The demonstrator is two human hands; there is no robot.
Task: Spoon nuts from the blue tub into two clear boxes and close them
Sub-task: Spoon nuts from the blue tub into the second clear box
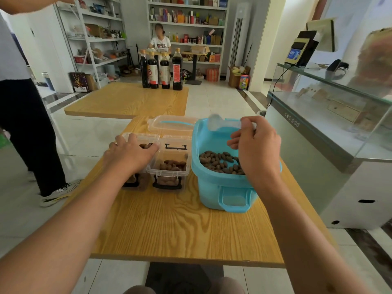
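The right hand (256,145) pinched the handle of a clear plastic spoon (216,122) and held it over the open blue plastic tub (224,183), which had brown nuts (220,162) in the bottom. The left hand (131,153) lay flat with straight fingers on the lid of the left clear plastic box (137,166). The right clear plastic box (169,166) stood open between that box and the tub on the wooden bench (180,225), with nuts inside.

text: none legible | 4 bottles (161,70): red and white labels, print too small to read | counter (305,132): row of small marks on front edge, not readable | blue card (293,54) on stand: white print blurred | shelf boxes (186,18): lettering too small
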